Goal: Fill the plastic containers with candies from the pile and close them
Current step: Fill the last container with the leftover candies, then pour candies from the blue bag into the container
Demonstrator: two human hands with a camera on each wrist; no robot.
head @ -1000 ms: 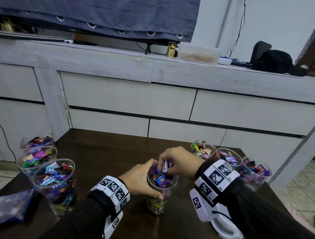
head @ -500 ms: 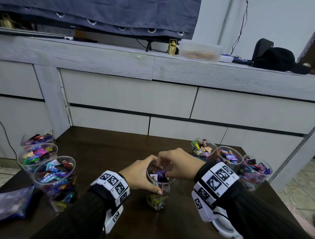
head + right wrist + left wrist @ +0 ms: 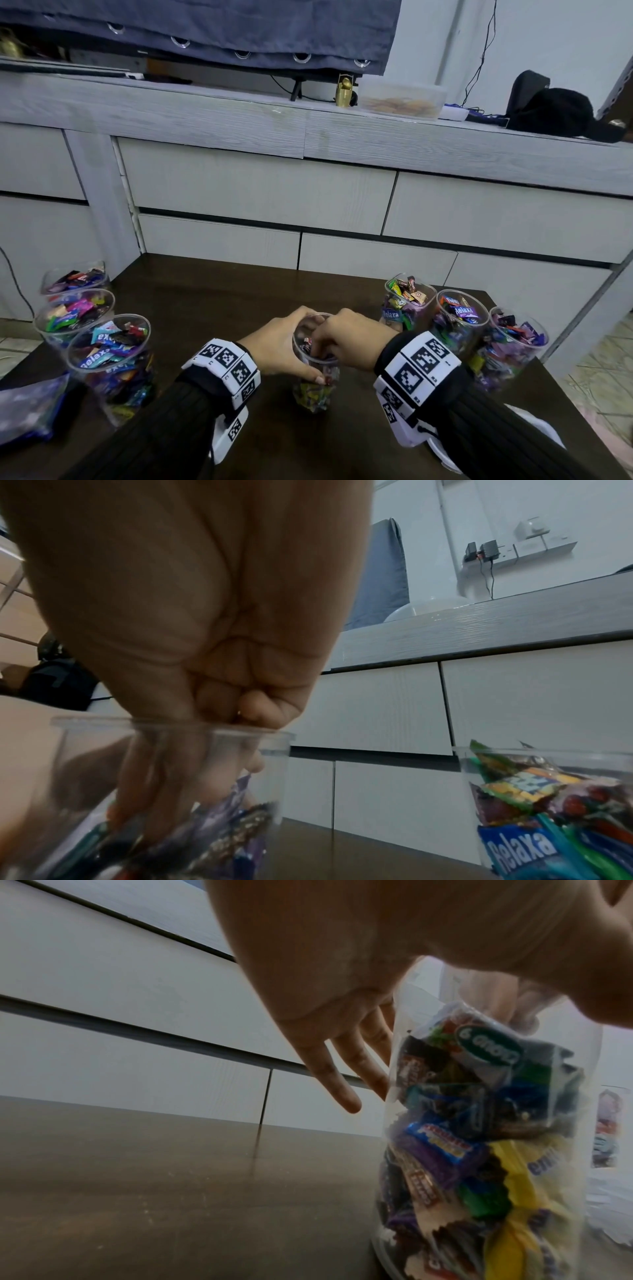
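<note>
— Looking down from the head view, we see the clear container (image 3: 313, 366) standing upright on the dark desk (image 3: 212, 308), near its front middle, partly filled with wrapped candies (image 3: 479, 1137).

— And our left hand (image 3: 277, 346)?

— It wraps the container's side, fingers (image 3: 342, 1080) curled round the far wall and the thumb on the near wall. From the left wrist we see the little finger standing off the plastic.

— The right hand (image 3: 349, 342)?

— It reaches into the open mouth from above. In the right wrist view its fingers (image 3: 164, 777) are bunched narrow past the rim, tips down among the candies. We cannot tell whether they pinch one or only press.

— What else sits on the desk?

— Three filled containers (image 3: 459, 329) in a row to the right, all open-topped, and three more filled ones (image 3: 109, 346) at the left edge. A bluish bag (image 3: 30, 411) lies at the front left corner. Behind the desk stands a pale grey cabinet (image 3: 260, 192) with drawers.
</note>
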